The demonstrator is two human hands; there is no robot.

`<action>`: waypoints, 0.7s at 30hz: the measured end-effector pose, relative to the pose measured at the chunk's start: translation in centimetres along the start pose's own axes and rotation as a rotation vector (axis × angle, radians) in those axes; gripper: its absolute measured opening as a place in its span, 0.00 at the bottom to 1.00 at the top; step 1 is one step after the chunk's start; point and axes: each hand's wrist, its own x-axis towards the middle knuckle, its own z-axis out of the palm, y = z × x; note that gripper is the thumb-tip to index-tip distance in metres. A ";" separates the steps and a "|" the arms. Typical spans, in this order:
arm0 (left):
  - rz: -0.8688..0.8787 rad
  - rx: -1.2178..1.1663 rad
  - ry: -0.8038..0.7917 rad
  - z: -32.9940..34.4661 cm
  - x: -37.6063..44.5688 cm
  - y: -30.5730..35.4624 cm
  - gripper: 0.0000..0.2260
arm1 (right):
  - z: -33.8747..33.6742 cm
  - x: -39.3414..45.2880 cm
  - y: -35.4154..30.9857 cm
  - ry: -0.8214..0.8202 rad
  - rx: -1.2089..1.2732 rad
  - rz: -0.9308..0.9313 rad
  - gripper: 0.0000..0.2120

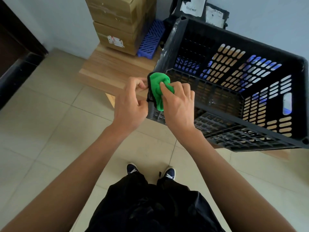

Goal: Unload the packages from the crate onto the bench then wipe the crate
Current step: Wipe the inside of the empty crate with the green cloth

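From the head camera we see the black crate (234, 91) sitting on the wooden bench (107, 71), its near corner between our hands — the right hand (177, 104) presses a bunched green cloth (158, 91) against it with curled fingers, the left hand (132, 104) pinches the cloth's edge — with cardboard boxes (117, 22) stacked behind.

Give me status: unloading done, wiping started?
Unloading looks done: the black crate shows no packages inside, and grey mailer bags lie behind it. Wiping is under way: the right hand presses a green cloth on the crate's near corner; the left hand grips that corner. The remaining walls and floor are left.
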 end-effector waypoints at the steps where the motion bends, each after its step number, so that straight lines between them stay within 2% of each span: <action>1: -0.016 0.000 -0.004 -0.1 -0.1 0.0 0.19 | 0.2 0.5 -0.5 0.002 0.011 0.008 0.22; 4: -0.038 -0.037 -0.033 -0.6 -0.2 -0.2 0.20 | 0.2 1.4 -0.8 -0.009 0.130 0.023 0.13; 8: -0.084 -0.038 -0.089 -1.2 0.2 -0.7 0.18 | -1.0 3.3 0.3 -0.174 0.393 0.145 0.11; 12: -0.120 -0.110 -0.118 -2.0 0.4 -0.1 0.16 | -3.2 5.6 2.0 -0.102 0.474 0.233 0.12; 18: -0.214 -0.156 -0.013 -1.5 1.2 0.1 0.17 | -4.1 9.2 3.9 -0.174 0.424 0.045 0.17; 21: -0.179 -0.041 0.044 -0.7 1.8 -0.1 0.14 | -2.3 10.2 3.1 -0.288 0.406 -0.142 0.18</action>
